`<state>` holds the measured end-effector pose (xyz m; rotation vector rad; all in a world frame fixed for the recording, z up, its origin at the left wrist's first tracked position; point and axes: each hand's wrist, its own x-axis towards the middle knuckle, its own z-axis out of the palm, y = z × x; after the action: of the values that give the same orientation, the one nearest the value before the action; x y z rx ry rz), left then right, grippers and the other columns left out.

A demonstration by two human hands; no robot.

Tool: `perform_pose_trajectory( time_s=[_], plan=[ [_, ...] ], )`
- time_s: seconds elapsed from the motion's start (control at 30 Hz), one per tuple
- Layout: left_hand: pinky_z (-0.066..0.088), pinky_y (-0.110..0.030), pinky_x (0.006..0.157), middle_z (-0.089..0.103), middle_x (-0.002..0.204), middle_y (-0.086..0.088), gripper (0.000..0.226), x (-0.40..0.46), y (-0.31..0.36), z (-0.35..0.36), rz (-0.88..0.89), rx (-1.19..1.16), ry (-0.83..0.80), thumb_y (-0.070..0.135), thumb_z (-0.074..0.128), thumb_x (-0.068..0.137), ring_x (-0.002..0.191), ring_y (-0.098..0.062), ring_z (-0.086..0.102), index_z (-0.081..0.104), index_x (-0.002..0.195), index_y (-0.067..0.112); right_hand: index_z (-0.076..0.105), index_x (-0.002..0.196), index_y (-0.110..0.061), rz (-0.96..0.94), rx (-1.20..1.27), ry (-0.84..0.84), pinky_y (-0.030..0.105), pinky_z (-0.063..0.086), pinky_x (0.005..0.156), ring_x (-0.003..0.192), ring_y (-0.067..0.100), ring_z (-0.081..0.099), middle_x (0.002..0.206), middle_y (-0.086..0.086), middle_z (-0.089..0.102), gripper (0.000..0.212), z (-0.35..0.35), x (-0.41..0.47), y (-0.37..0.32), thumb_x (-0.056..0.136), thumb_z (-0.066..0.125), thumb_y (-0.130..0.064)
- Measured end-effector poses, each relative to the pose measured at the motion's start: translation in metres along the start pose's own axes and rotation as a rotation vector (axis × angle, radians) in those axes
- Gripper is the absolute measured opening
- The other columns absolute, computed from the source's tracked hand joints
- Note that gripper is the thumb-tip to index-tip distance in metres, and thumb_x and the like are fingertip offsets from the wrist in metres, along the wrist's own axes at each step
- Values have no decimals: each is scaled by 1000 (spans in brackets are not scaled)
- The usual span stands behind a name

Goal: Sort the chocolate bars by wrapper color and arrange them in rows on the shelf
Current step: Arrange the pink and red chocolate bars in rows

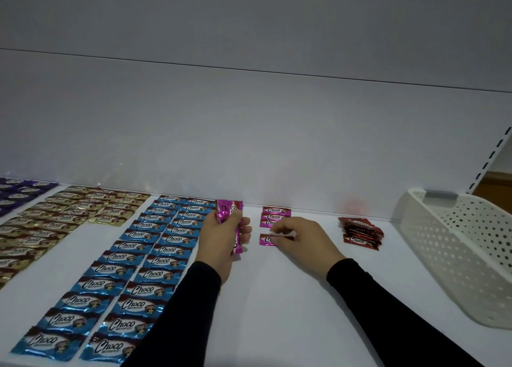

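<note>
The left hand [219,236] grips a bundle of shiny pink foil chocolate bars [231,214] upright above the white shelf [277,297]. At its 3 o'clock, the right hand [302,239] pinches one pink bar [267,239] lying on the shelf, below three pink bars in a row [275,216]. Blue foil bars [144,269] lie in two rows at 9 o'clock.

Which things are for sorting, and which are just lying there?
For the job: pink foil chocolate bars, pink bunch in left hand, right hand, blue foil rows, gold rows, purple bars, red pile.
Lying about: white perforated plastic basket.
</note>
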<state>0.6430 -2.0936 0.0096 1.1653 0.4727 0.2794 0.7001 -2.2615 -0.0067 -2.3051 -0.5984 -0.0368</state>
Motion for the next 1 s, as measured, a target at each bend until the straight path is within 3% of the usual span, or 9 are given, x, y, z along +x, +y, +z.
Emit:
perform_pose_trajectory(
  time_s=[0.1, 0.23, 0.43, 0.73, 1.0],
  plan=[
    [53, -31, 63, 71, 64, 1, 13, 1, 0, 0, 4, 6, 14, 20, 61, 99, 62, -15, 64, 64, 88, 16, 71, 99, -26, -18, -36, 63, 4, 38, 76, 91, 0, 57, 96, -15, 64, 14, -5, 0, 2, 85, 73, -30],
    [52, -32, 64, 71, 63, 1, 16, -2, 1, 0, -6, 35, 7, 22, 60, 100, 61, -15, 62, 65, 85, 16, 73, 82, -27, -35, -94, 18, 18, 45, 76, 85, 2, 58, 86, -11, 64, 2, -5, -5, 5, 83, 72, -29],
    [53, -31, 62, 72, 66, 0, 15, -2, 0, 0, -20, 58, 8, 24, 61, 99, 58, -14, 63, 67, 90, 13, 74, 86, -22, -79, -157, 52, 7, 36, 70, 81, 1, 54, 83, -11, 62, 8, 1, 4, 6, 87, 68, -27],
    [49, -30, 59, 71, 65, -2, 18, -3, 0, 1, -64, 66, -2, 22, 61, 99, 56, -15, 61, 66, 84, 13, 73, 86, -16, -101, -203, 87, 23, 42, 75, 82, 9, 53, 80, -8, 61, 13, 6, 11, 7, 90, 63, -22],
    [50, -29, 59, 73, 73, -8, 17, 0, 1, 1, -170, -13, -82, 2, 50, 93, 56, -15, 63, 65, 102, 2, 74, 85, -16, -90, -181, 98, 26, 44, 77, 83, 10, 54, 83, -5, 63, 13, 6, 12, 6, 89, 65, -24]
  ],
)
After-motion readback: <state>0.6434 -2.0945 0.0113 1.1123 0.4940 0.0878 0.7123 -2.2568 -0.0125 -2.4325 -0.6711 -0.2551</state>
